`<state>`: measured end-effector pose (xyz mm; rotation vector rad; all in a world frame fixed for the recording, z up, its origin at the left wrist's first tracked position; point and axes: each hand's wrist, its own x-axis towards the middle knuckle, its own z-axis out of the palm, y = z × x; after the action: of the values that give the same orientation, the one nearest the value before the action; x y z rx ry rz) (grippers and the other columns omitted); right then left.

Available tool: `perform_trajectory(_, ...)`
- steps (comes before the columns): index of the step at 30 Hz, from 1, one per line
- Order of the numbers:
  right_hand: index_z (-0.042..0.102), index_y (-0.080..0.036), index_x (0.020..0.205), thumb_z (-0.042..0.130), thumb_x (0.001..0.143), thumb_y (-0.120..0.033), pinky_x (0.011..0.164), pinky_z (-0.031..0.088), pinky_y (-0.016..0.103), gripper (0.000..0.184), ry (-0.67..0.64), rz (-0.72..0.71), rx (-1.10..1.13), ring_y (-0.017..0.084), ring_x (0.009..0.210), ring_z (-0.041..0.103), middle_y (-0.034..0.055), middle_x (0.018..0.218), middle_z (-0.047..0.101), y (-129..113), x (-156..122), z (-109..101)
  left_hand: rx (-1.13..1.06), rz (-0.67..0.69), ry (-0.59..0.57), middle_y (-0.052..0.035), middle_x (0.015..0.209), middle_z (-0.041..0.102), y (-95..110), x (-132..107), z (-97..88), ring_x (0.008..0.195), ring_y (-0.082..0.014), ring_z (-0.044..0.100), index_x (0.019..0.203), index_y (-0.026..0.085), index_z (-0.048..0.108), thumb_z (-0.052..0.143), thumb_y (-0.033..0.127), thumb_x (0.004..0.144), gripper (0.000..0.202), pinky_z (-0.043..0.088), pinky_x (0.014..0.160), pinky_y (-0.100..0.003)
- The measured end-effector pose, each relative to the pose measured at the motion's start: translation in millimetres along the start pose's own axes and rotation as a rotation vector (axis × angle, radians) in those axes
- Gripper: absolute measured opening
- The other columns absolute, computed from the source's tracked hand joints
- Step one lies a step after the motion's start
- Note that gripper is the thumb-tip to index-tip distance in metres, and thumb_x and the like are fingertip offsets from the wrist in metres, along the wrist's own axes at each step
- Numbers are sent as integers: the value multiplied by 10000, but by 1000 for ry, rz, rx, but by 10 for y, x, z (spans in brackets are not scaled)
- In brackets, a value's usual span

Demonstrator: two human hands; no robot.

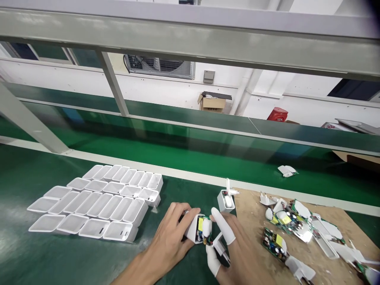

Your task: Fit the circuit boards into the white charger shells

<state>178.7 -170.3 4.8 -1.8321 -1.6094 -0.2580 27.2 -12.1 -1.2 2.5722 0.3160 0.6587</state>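
Note:
My left hand [169,237] is wrapped round a white charger housing [193,228] that has a green circuit board [204,232] with a yellow part sticking out of its open end. My right hand [234,249], with white finger cots on thumb and forefinger, pinches the board's outer end and holds a dark-and-white piece [221,250] below it. Both hands hover just over the green mat [59,253] near the bench's front edge. A second open housing [225,201] stands upright just beyond my right fingers.
Several empty white housings [97,202] lie in rows at the left. A brown board [252,221] at the right carries loose circuit boards [283,221], plugs and covers. Beyond runs a green conveyor belt [178,146] with one white part [287,171] on it.

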Motion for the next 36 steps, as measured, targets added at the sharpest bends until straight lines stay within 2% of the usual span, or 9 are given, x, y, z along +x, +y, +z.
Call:
perform_trajectory(5, 339, -192, 1577, 598, 926, -242, 892, 650, 433, 703, -97, 27, 177, 302, 1103, 710, 151, 1250, 674, 98, 3, -70, -202, -1, -105, -135, 1400, 580, -21, -49, 37, 1238, -291, 579, 1566, 271, 368, 590, 115, 971, 654, 541, 1064, -482)
perform_trajectory(8, 369, -228, 1560, 757, 898, -385, 972, 632, 373, 783, -179, 79, 271, 292, 1208, 698, 144, 1359, 647, 160, 33, -212, -360, -152, -164, -94, 1547, 545, -13, -91, 39, 1389, -272, 560, 1630, 351, 243, 548, 172, 1008, 715, 473, 1190, -496)
perform_trajectory(10, 465, -266, 1487, 719, 948, -337, 1036, 595, 325, 600, -172, 56, 290, 258, 1273, 675, 121, 1421, 626, 171, 56, -245, -447, -261, -172, -83, 1595, 518, 8, -97, 12, 1427, -270, 550, 1650, 373, 185, 546, 223, 1026, 736, 459, 1206, -502)
perform_trajectory(13, 546, -272, 1420, 618, 1010, -224, 1065, 568, 289, 420, -167, -62, 282, 216, 1271, 679, 110, 1433, 629, 148, 68, -137, -534, -281, -165, -93, 1631, 480, 53, -90, -50, 1473, -278, 508, 1670, 369, 111, 501, 283, 1065, 725, 436, 1212, -544)
perform_trajectory(18, 611, -186, 1316, 505, 1005, -90, 875, 660, 300, 343, -29, -233, 197, 230, 1078, 757, 162, 1275, 698, 141, 31, 79, -473, -220, -112, -97, 1677, 387, 117, -115, -114, 1506, -280, 456, 1667, 373, -64, 427, 276, 1093, 762, 475, 1170, -573)
perform_trajectory(22, 584, -172, 1346, 523, 971, -62, 897, 662, 325, 395, 10, -251, 131, 250, 1127, 743, 183, 1307, 685, 151, 7, 38, -445, -137, -45, -165, 1697, 323, 126, -143, -105, 1530, -322, 413, 1665, 310, -126, 528, 366, 1066, 889, 426, 1194, -615)
perform_trajectory(25, 615, -164, 1301, 474, 972, -50, 924, 659, 348, 377, -78, -217, 133, 264, 1149, 740, 183, 1315, 687, 133, -2, 23, -435, -149, -20, -176, 1667, 395, 107, -157, -61, 1519, -328, 435, 1669, 314, -65, 601, 389, 1031, 925, 394, 1212, -631)
perform_trajectory(29, 627, -182, 1318, 482, 1017, -94, 906, 660, 322, 345, -112, -163, 202, 242, 1098, 758, 161, 1283, 703, 106, -1, 82, -428, -277, 29, -106, 1464, 624, 81, -174, -5, 1311, -239, 647, 1640, 344, 177, 470, 329, 1087, 627, 546, 1114, -461)
perform_trajectory(36, 526, -207, 1462, 463, 1039, -136, 924, 653, 318, 434, -151, -109, 161, 225, 1114, 753, 141, 1299, 702, 90, -21, 87, -463, -315, 67, -75, 1392, 674, 89, -161, -38, 1219, -223, 692, 1593, 309, 348, 423, 348, 1101, 499, 589, 1046, -370)
